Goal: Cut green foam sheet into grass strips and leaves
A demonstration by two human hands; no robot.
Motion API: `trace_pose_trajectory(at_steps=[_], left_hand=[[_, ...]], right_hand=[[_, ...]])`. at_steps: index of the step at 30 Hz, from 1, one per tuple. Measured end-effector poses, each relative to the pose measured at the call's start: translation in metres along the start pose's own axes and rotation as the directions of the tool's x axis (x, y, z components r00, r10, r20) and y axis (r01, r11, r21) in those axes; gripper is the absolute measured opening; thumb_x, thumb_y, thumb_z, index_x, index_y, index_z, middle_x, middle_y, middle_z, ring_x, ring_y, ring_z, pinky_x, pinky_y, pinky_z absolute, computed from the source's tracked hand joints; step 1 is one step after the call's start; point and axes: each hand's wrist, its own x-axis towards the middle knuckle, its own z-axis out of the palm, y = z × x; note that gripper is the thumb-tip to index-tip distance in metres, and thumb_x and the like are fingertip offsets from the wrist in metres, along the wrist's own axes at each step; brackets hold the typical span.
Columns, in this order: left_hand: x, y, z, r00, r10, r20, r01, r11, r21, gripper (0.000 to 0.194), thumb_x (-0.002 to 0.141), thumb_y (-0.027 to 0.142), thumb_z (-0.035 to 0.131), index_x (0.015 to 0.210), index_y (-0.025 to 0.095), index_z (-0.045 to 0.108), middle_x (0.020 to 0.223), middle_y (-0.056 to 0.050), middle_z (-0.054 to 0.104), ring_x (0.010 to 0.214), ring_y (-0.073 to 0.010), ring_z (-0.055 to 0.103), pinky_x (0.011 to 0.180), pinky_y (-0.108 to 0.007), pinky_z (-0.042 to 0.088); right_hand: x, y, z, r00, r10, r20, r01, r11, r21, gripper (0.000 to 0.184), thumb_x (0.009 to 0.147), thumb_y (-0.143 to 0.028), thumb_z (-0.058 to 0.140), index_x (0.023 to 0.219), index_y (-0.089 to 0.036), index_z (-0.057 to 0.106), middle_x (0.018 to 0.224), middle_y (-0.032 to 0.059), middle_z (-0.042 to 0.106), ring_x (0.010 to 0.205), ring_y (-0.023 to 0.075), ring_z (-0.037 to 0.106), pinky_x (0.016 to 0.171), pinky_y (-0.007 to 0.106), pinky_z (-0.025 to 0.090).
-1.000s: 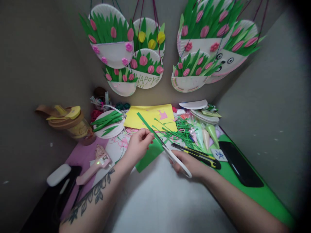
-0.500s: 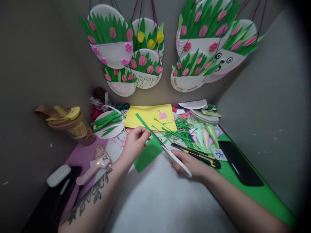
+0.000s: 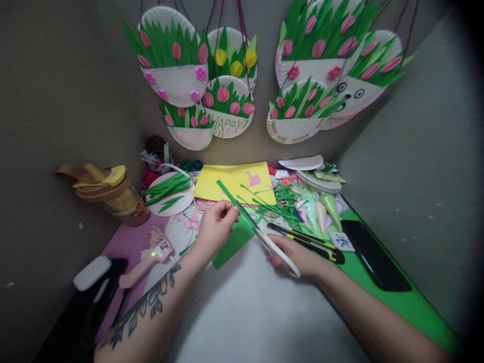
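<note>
My left hand (image 3: 216,225) pinches a long green paper strip (image 3: 227,192) that points up and to the left over the table. My right hand (image 3: 297,255) is wrapped round the white handles of a pair of scissors (image 3: 273,243), whose blades meet the strip just right of my left fingers. A larger piece of green paper (image 3: 231,244) lies under both hands on the white sheet (image 3: 257,312).
A heap of green paper trimmings (image 3: 282,204) and a yellow sheet (image 3: 236,181) lie behind. A paper plate with green leaves (image 3: 168,191), a pink glue gun (image 3: 149,257), a utility knife (image 3: 306,239) and a jar (image 3: 117,194) stand around. Decorated paper plates (image 3: 177,65) hang on the wall.
The strip and my left hand shifted slightly to the right and back; the scissors stayed at the strip. Little else moved.
</note>
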Motion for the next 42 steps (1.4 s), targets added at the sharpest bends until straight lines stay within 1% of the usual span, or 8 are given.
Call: trace_pose_trajectory(at_steps=[3, 7, 12, 17, 22, 26, 32, 42], left_hand=[[0.0002, -0.0002, -0.0011, 1.000, -0.008, -0.003, 0.008, 1.000, -0.007, 0.023, 0.079, 0.037, 0.057, 0.069, 0.017, 0.052, 0.061, 0.003, 0.054, 0.048, -0.0067, 0.046, 0.044, -0.017, 0.037], [0.0005, 0.0004, -0.0014, 1.000, -0.012, 0.000, 0.012, 1.000, -0.010, 0.023, 0.079, 0.037, 0.057, 0.069, 0.016, 0.052, 0.061, 0.003, 0.055, 0.048, -0.0065, 0.046, 0.043, -0.017, 0.037], [0.0001, 0.0008, -0.0001, 1.000, -0.023, -0.004, 0.023, 1.000, -0.021, 0.023, 0.078, 0.037, 0.057, 0.068, 0.017, 0.052, 0.060, 0.003, 0.054, 0.047, -0.0065, 0.045, 0.043, -0.017, 0.036], [0.0015, 0.0006, -0.0015, 0.999, -0.034, 0.010, 0.034, 0.999, -0.019, 0.024, 0.078, 0.038, 0.058, 0.069, 0.016, 0.054, 0.061, 0.003, 0.056, 0.048, -0.0071, 0.047, 0.043, -0.018, 0.038], [0.0042, 0.0007, -0.0046, 0.998, -0.046, -0.054, 0.045, 0.999, -0.025, 0.023, 0.076, 0.038, 0.059, 0.069, 0.016, 0.055, 0.060, 0.003, 0.056, 0.046, -0.0067, 0.046, 0.042, -0.017, 0.037], [0.0046, -0.0010, -0.0036, 0.997, -0.037, -0.072, 0.034, 0.999, -0.042, 0.021, 0.076, 0.035, 0.058, 0.068, 0.017, 0.054, 0.059, 0.004, 0.054, 0.045, -0.0058, 0.044, 0.042, -0.017, 0.034], [-0.0010, -0.0001, 0.0027, 0.999, -0.030, -0.040, 0.027, 0.998, -0.052, 0.022, 0.077, 0.037, 0.058, 0.069, 0.017, 0.052, 0.060, 0.005, 0.052, 0.046, -0.0061, 0.043, 0.043, -0.017, 0.033], [-0.0031, 0.0003, 0.0032, 1.000, -0.015, -0.016, 0.014, 0.999, -0.045, 0.022, 0.079, 0.037, 0.057, 0.070, 0.018, 0.052, 0.061, 0.005, 0.052, 0.047, -0.0063, 0.043, 0.044, -0.018, 0.034]], right_hand=[[-0.0007, -0.0035, 0.0004, 1.000, 0.028, -0.010, -0.028, 1.000, -0.002, 0.016, 0.060, -0.014, 0.054, 0.075, -0.018, 0.048, 0.066, -0.0036, 0.047, 0.057, 0.0089, 0.040, 0.050, 0.020, 0.033], [-0.0010, -0.0050, 0.0003, 1.000, 0.024, -0.019, -0.023, 1.000, 0.020, 0.015, 0.060, -0.014, 0.054, 0.073, -0.018, 0.048, 0.064, -0.0042, 0.045, 0.055, 0.0077, 0.038, 0.047, 0.019, 0.031], [-0.0004, -0.0027, -0.0002, 1.000, 0.029, -0.004, -0.029, 0.999, 0.040, 0.016, 0.059, -0.011, 0.051, 0.073, -0.018, 0.048, 0.064, -0.0034, 0.050, 0.054, 0.0078, 0.044, 0.047, 0.019, 0.033], [0.0007, 0.0015, -0.0008, 0.999, 0.032, -0.005, -0.031, 0.998, 0.051, 0.015, 0.060, -0.011, 0.052, 0.073, -0.018, 0.049, 0.065, -0.0030, 0.052, 0.054, 0.0078, 0.046, 0.047, 0.019, 0.033], [0.0003, -0.0006, -0.0001, 0.999, 0.036, 0.000, -0.035, 0.998, 0.052, 0.014, 0.060, -0.013, 0.054, 0.072, -0.018, 0.048, 0.065, -0.0030, 0.052, 0.053, 0.0075, 0.045, 0.047, 0.018, 0.032], [-0.0010, -0.0047, 0.0007, 0.999, 0.037, 0.006, -0.037, 0.999, 0.036, 0.013, 0.060, -0.014, 0.053, 0.072, -0.018, 0.048, 0.064, -0.0037, 0.049, 0.054, 0.0077, 0.043, 0.047, 0.019, 0.032], [-0.0009, -0.0048, 0.0003, 1.000, -0.004, -0.018, 0.003, 1.000, -0.027, 0.016, 0.060, -0.014, 0.054, 0.075, -0.018, 0.049, 0.067, -0.0031, 0.047, 0.058, 0.0091, 0.040, 0.051, 0.020, 0.033], [-0.0022, -0.0051, 0.0013, 1.000, 0.008, -0.021, -0.008, 1.000, 0.010, 0.015, 0.060, -0.012, 0.053, 0.073, -0.018, 0.048, 0.065, -0.0032, 0.048, 0.056, 0.0089, 0.041, 0.049, 0.020, 0.033]])
